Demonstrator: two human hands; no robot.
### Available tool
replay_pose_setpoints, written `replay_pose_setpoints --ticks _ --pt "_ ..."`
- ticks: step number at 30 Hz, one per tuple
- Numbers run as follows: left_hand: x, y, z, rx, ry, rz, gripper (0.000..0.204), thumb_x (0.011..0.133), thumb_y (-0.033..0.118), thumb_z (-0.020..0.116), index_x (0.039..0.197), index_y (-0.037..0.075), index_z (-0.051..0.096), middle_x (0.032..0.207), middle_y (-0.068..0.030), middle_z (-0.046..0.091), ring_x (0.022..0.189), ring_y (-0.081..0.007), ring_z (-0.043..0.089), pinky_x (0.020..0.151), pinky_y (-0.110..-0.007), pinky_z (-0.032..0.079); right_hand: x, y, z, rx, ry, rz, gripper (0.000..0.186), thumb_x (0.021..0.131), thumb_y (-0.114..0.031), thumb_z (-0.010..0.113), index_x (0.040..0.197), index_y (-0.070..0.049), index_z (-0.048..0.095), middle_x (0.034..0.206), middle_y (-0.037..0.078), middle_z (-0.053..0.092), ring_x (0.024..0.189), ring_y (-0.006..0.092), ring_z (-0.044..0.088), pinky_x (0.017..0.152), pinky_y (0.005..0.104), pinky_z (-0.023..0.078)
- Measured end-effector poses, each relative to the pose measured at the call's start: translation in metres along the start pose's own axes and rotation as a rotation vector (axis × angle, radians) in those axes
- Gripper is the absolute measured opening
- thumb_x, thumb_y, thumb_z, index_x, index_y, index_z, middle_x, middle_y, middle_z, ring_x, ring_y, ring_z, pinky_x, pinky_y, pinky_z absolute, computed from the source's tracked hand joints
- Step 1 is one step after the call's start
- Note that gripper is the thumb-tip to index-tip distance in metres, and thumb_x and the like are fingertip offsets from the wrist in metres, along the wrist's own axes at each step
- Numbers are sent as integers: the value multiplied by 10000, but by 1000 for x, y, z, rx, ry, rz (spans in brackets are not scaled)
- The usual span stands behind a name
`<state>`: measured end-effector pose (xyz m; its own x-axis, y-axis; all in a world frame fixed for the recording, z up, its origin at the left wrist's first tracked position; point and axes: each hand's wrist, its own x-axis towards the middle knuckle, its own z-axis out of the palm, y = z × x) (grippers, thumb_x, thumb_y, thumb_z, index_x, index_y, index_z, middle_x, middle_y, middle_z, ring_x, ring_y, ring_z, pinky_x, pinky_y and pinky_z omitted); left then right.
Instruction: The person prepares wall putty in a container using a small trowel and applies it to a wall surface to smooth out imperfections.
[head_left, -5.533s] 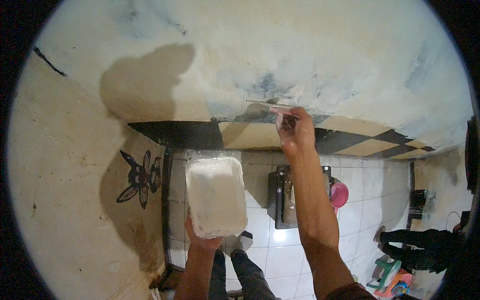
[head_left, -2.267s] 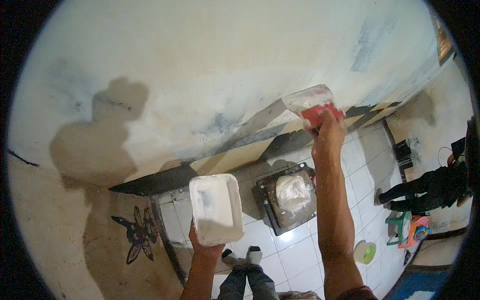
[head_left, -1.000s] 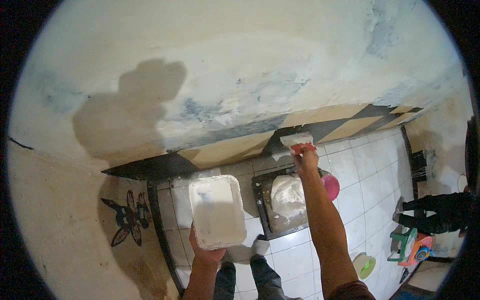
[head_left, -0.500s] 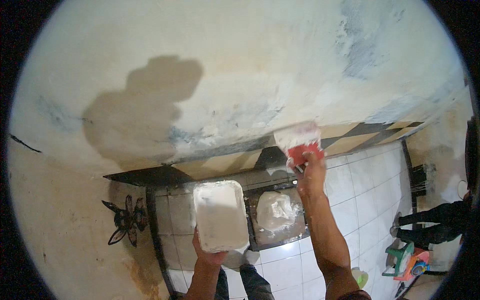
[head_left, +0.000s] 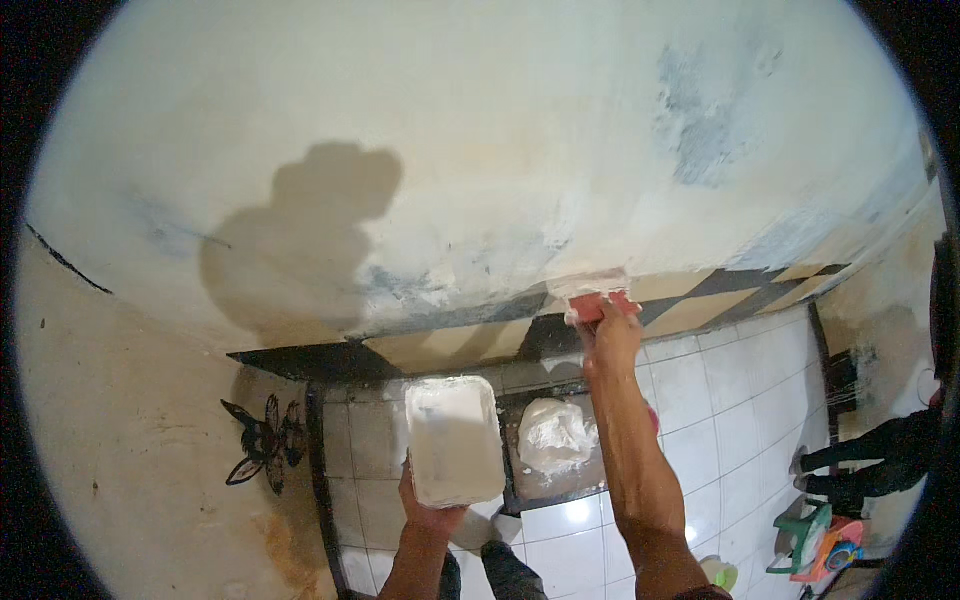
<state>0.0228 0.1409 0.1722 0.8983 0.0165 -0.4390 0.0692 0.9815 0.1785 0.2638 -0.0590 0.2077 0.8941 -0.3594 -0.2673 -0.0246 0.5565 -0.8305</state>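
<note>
My left hand (head_left: 430,508) grips a white rectangular tray (head_left: 497,445) from its near end, its inside coated with whitish putty. Out in front, my right hand (head_left: 612,342) is closed round a red putty spreader (head_left: 598,304) smeared with white. The spreader's broad edge meets the wall (head_left: 480,190) just above the black-and-beige tile band (head_left: 490,340). Below, between my arms, a bag of white putty (head_left: 555,436) lies on a dark-rimmed slab (head_left: 590,482), partly hidden by my right forearm.
Grey rough patches (head_left: 700,120) mark the pale wall. White floor tiles (head_left: 690,400) run along its foot. On the right another person's dark-trousered legs (head_left: 870,445) show near a green and orange object (head_left: 810,540). A dark flower-like decoration (head_left: 265,440) is on the left wall.
The spreader has turned so its blade looks shorter, and my right hand has shifted a little left. The view has moved slightly; my left hand keeps hold of the tray.
</note>
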Motion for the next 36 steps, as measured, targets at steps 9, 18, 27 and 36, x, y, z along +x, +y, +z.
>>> replay_pose_setpoints --ticks 9,18,27,36 --pt "-13 12 11 -15 35 -9 516 917 491 448 1276 132 538 1207 -87 604 1096 -315 598 906 -518 507 -71 12 12 -1023 -44 -990 175 905 -74 516 1021 45 571 875 158 523 761 282 564 667 371 466" --pt "-10 7 -7 -43 -56 113 543 891 455 512 1308 106 515 1235 -100 590 1106 -315 596 907 -498 515 -11 93 53 -1294 -60 -1220 214 817 -23 589 1019 46 574 911 229 530 795 387 555 692 491 449" --pt "-15 18 18 -25 70 168 519 904 453 457 1304 128 523 1230 -105 595 1111 -321 596 916 -529 500 -151 90 -116 -1315 -345 -685 134 866 -119 584 817 5 572 749 209 508 702 401 509 599 465 414" --pt "-39 28 28 -152 -156 -53 537 906 495 446 1319 155 498 1244 -89 582 1073 -321 611 845 -555 527 -222 11 -171 -308 -143 128 347 832 -49 681 1145 13 544 988 102 637 826 232 644 669 380 571"
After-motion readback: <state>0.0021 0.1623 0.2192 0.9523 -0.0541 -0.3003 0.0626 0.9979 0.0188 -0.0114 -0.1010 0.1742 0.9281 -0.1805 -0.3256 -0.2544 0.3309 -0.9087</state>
